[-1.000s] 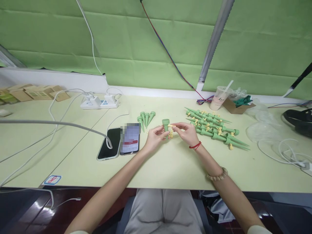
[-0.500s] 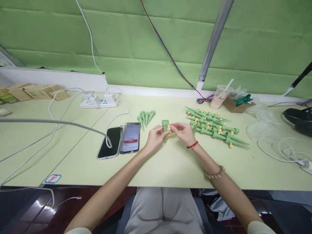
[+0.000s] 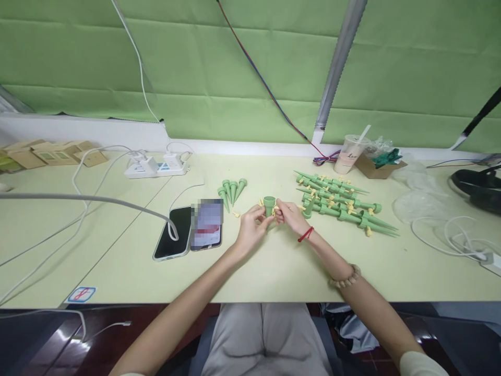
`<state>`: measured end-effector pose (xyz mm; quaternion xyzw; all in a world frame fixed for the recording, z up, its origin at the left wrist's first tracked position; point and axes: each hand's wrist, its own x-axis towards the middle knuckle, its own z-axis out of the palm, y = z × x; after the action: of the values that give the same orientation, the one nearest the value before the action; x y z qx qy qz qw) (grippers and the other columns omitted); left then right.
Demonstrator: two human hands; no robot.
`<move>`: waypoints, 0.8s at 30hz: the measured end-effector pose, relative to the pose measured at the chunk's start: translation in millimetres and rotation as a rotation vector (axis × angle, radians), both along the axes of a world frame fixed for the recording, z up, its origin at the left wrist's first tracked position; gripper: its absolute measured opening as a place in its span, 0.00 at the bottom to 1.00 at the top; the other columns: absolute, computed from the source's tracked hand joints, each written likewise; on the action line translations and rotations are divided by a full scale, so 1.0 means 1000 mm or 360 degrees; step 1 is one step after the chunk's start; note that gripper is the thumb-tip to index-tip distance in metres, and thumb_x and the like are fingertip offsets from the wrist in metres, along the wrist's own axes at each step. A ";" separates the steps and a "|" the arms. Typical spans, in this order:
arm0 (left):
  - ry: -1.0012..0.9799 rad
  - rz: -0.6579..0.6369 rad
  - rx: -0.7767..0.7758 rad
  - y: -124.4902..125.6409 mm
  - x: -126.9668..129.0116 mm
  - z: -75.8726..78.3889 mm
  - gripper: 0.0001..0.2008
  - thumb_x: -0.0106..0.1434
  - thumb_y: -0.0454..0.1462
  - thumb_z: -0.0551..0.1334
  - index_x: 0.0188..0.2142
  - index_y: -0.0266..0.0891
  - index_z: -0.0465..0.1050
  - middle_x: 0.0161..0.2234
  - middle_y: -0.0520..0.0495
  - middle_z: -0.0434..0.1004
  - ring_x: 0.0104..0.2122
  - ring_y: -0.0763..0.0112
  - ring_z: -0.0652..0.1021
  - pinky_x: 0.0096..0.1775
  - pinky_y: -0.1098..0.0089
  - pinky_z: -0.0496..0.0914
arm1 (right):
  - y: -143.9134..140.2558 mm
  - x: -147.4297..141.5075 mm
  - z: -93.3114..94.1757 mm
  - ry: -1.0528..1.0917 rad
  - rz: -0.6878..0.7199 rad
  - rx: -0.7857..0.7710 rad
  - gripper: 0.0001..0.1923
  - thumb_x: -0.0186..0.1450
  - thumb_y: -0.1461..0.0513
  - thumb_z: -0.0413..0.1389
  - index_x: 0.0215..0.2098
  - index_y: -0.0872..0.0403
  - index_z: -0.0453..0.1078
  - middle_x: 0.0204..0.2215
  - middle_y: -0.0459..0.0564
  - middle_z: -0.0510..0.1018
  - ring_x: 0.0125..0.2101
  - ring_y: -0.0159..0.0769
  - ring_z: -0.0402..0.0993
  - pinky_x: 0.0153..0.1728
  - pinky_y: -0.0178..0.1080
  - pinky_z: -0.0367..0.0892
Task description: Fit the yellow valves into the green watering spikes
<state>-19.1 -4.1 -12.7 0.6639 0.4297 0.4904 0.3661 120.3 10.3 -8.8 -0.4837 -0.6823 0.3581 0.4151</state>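
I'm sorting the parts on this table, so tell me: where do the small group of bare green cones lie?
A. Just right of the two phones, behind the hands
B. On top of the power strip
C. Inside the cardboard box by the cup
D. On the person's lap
A: the cones lie on the table just right of the phones, beyond the left hand.

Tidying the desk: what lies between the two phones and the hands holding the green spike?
In the head view, one small yellow piece lies on the table between the phones and the left hand; otherwise bare.
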 end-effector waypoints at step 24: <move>-0.0219 -0.0229 -0.0634 0.001 -0.014 0.012 0.21 0.46 0.49 0.66 0.30 0.32 0.74 0.27 0.49 0.68 0.19 0.77 0.72 0.20 0.75 0.70 | 0.007 0.017 0.007 -0.1081 0.0169 0.0799 0.14 0.68 0.57 0.42 0.35 0.56 0.64 0.33 0.54 0.72 0.36 0.39 0.67 0.36 0.39 0.63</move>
<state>-33.3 -2.8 -0.7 0.5724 0.4437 0.4125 0.5525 137.6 17.1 -1.5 -0.4221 -0.8704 0.0220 0.2526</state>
